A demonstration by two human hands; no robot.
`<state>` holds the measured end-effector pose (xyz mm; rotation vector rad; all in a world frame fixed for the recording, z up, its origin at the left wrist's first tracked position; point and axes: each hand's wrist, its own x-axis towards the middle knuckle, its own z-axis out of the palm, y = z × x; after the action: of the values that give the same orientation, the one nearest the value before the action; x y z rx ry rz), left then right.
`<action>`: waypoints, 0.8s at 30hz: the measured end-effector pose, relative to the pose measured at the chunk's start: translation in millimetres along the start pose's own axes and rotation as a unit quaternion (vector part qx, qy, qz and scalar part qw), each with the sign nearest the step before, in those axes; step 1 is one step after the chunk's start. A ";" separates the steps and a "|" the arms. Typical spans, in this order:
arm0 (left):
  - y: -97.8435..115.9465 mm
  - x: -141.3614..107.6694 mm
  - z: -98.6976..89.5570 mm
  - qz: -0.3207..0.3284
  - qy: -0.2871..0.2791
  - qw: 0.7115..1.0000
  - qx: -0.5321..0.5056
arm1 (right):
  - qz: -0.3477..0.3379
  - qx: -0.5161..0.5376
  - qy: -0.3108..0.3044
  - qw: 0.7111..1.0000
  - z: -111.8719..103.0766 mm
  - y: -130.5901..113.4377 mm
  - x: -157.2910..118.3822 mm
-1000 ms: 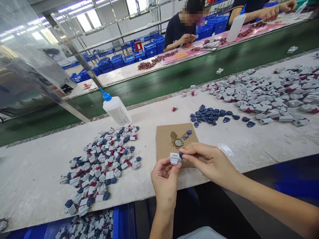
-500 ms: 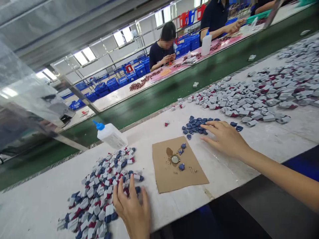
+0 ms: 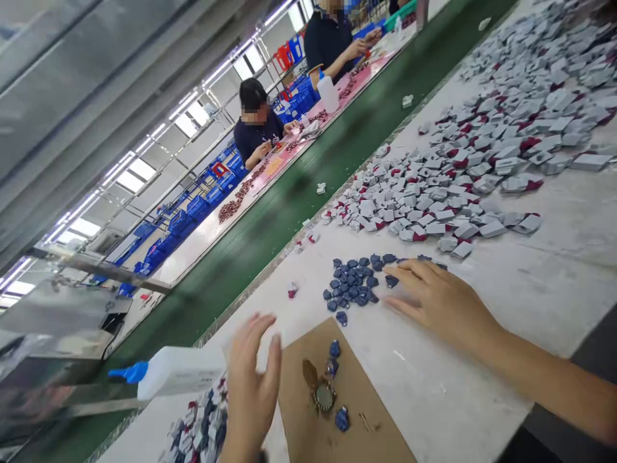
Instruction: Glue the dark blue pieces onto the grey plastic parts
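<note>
My right hand [image 3: 434,299] is over the table beside a cluster of small dark-blue pieces [image 3: 351,284]. Its thumb and fingers are apart, and one blue piece [image 3: 391,281] lies near the fingertips. My left hand [image 3: 253,379], slightly blurred, is raised with spread fingers and nothing visible in it. Between and below the hands lies a brown cardboard sheet [image 3: 371,424]. On the sheet are a round, bead-edged metal piece [image 3: 324,397], a few blue pieces [image 3: 342,418] and some thin brass-coloured bits [image 3: 365,422].
A white squeeze bottle [image 3: 180,373] with a blue nozzle stands left of my left hand. Near it is a pile of grey, blue and red pieces [image 3: 195,427]. A large grey-and-red heap [image 3: 457,173] covers the far right. Beyond a green conveyor belt [image 3: 270,231], two people [image 3: 258,125] sit working.
My left hand has lifted off the mixed pile and moved up toward the cardboard. My right hand stays by the blue pieces. The camera view has tilted and shifted.
</note>
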<state>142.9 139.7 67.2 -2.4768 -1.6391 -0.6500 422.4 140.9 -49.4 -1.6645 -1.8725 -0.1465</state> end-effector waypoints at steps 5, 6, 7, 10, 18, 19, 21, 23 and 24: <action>39.0 197.1 107.7 0.057 -0.120 0.991 0.014 | 0.013 0.035 -0.015 0.999 3.2 6.0 -3.2; 40.9 230.7 134.7 0.048 -0.123 0.991 0.024 | 0.010 0.033 -0.006 0.999 4.5 5.2 -3.1; 41.3 259.9 159.5 0.043 -0.129 0.990 0.029 | 0.008 0.028 0.008 1.000 6.1 3.9 -2.7; 36.7 315.5 211.7 0.006 -0.153 0.987 0.041 | 0.014 0.014 0.045 0.999 11.2 -1.0 -0.5; 18.4 281.8 174.7 -0.062 -0.149 0.987 0.023 | 0.035 0.086 -0.014 0.996 4.5 -3.3 2.4; 19.3 269.3 156.8 -0.066 -0.138 0.988 0.012 | 0.038 0.085 -0.017 0.996 3.8 -4.5 1.8; 23.7 242.2 118.6 -0.075 -0.110 0.991 -0.021 | 0.029 0.066 -0.021 0.997 6.6 -7.8 0.2; 29.9 212.5 83.2 -0.090 -0.077 0.991 -0.065 | 0.013 0.044 -0.018 0.999 16.3 -10.2 -0.1; 32.9 196.4 68.7 -0.100 -0.060 0.989 -0.093 | 0.011 0.039 -0.008 0.999 23.2 -10.0 0.9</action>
<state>257.2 315.3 88.9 -2.5429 -1.9772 -0.7183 404.5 150.6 -64.4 -1.6381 -1.8464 -0.0519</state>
